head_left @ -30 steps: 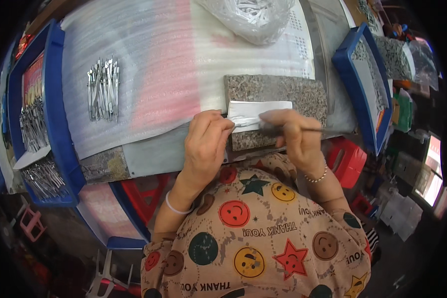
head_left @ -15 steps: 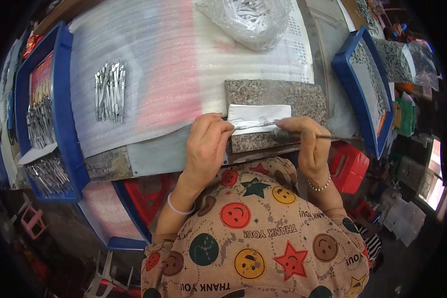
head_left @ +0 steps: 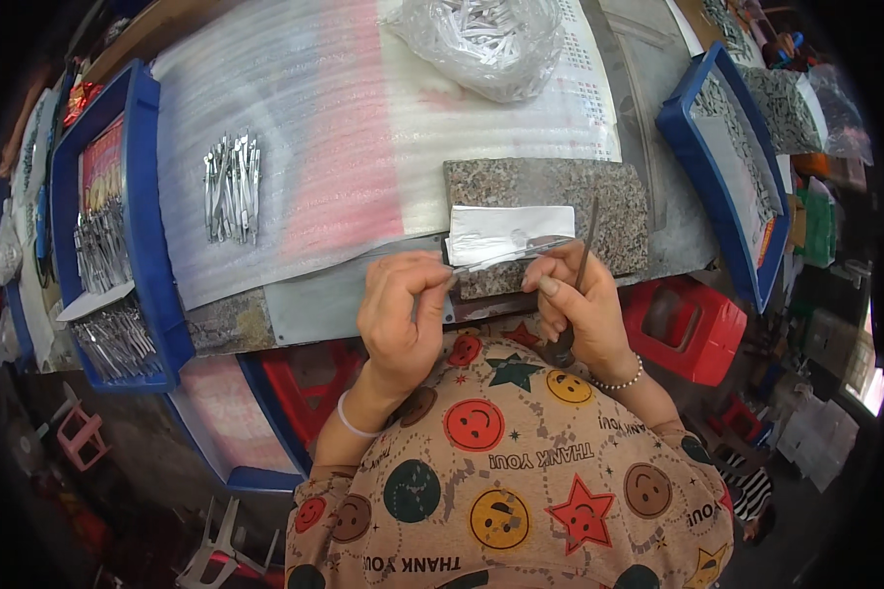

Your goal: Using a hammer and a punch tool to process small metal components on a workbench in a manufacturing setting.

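Note:
My left hand (head_left: 403, 309) is closed, pinching one end of a slim silver metal piece (head_left: 496, 259). That piece slants over a folded white cloth or paper pad (head_left: 506, 224), which lies on a speckled stone slab (head_left: 599, 211). In my right hand (head_left: 584, 309), closed around it, is a slender dark rod tool (head_left: 587, 240) with a thick dark handle; its shaft points up and away. The right fingertips are close to the metal piece's other end; whether they touch it I cannot tell.
Several similar metal pieces (head_left: 232, 191) lie on foam sheeting (head_left: 304, 118) at left. A clear bag of pieces (head_left: 486, 44) sits at the back. Blue trays (head_left: 145, 206) flank the work surface, the right one (head_left: 680, 128) tilted. A red stool (head_left: 692, 329) stands near my right.
The right hand has turned and pulled slightly back toward me, swinging the rod from sideways to upright. The silver piece is now tilted, its right end raised. The left hand has shifted slightly lower.

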Tool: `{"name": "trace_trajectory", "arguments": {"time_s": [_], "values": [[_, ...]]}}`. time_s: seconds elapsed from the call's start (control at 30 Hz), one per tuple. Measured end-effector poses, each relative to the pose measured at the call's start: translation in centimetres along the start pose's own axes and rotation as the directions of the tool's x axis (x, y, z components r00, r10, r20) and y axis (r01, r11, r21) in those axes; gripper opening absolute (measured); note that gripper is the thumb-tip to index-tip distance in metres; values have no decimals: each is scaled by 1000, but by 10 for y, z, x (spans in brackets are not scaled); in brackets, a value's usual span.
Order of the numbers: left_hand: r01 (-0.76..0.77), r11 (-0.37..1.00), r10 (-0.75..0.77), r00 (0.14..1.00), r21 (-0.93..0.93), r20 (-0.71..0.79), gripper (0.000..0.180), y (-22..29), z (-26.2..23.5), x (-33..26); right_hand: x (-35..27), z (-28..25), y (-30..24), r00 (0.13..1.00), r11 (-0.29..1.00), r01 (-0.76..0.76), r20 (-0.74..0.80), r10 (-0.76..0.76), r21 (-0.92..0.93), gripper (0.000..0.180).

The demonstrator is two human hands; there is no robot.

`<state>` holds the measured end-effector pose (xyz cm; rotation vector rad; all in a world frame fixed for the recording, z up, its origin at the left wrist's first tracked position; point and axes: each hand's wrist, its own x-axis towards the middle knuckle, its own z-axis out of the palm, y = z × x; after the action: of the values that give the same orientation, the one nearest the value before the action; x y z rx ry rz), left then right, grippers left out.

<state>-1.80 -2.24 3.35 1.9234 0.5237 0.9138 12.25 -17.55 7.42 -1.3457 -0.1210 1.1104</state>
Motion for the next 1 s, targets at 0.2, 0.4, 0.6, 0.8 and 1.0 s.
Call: {"name": "trace_trajectory", "arguments": {"time_s": [0.2,0.4,0.6,0.8,1.0], "values": [[136,985,-132,991,-109,35,13,13,-7,-3,14,11,-6,983,951,-164,118,137,262,31],[244,957,-234,969,-156,85,11,16,-12,-4,18,15,-5,984,945,-158,119,129,287,24],[493,845,-440,861,-205,257,8,20,-14,-4,19,18,-2,994,971,-80,89,61,226,14],[533,755,-432,843,-382,321,17,19,-1,-2,14,26,3,990,999,11,140,-16,38,12],[524,746,-443,852,-412,280,23,14,-2,-8,14,29,3,990,999,-3,141,-1,32,12]]}}
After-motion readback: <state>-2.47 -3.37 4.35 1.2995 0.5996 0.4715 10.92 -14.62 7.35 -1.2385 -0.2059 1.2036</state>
